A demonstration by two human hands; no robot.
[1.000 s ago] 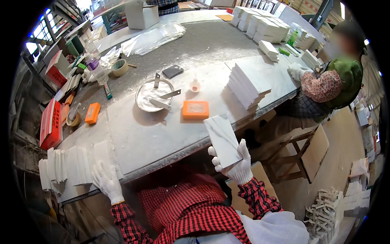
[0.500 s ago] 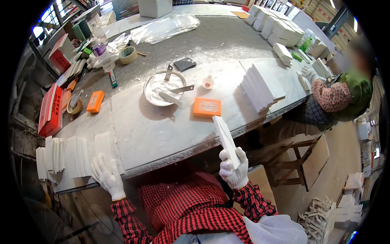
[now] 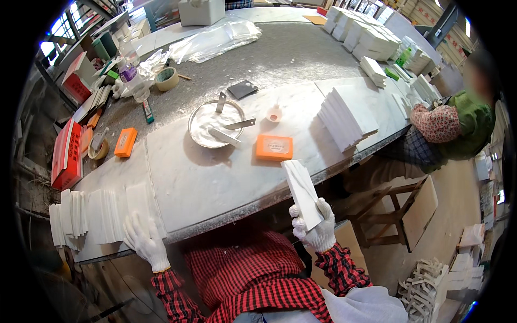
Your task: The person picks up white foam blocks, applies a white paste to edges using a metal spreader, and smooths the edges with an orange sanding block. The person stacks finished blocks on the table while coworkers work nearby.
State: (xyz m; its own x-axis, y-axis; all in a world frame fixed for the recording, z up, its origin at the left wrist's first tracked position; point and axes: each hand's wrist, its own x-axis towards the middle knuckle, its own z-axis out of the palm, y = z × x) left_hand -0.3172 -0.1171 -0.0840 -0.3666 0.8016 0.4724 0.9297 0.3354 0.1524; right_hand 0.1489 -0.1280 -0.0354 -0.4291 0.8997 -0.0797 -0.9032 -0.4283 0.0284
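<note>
A white stone tile [image 3: 300,188] with grey veins is held upright and slightly tilted in my gloved right hand [image 3: 316,230], beyond the table's front edge. Its broad face shows, and my thumb and fingers grip its lower end. My gloved left hand [image 3: 145,243] rests at the table's front left edge with its fingers stretched out and holds nothing. Those fingertips lie against the rightmost of several rows of thin white tiles [image 3: 105,215]. Nearer the middle stands a bowl of white paste [image 3: 203,128] with metal scrapers in it.
An orange box [image 3: 274,147] and a small white bottle [image 3: 273,114] are beside the bowl. A tall tile stack [image 3: 347,118] stands near the right edge. At the far right sits a co-worker [image 3: 466,113]. A wooden stool [image 3: 398,215] is on the floor below.
My right hand has turned the tile from its narrow edge to its broad face and lowered it slightly. My left hand remains by the rows. The co-worker's white glove has moved out of sight.
</note>
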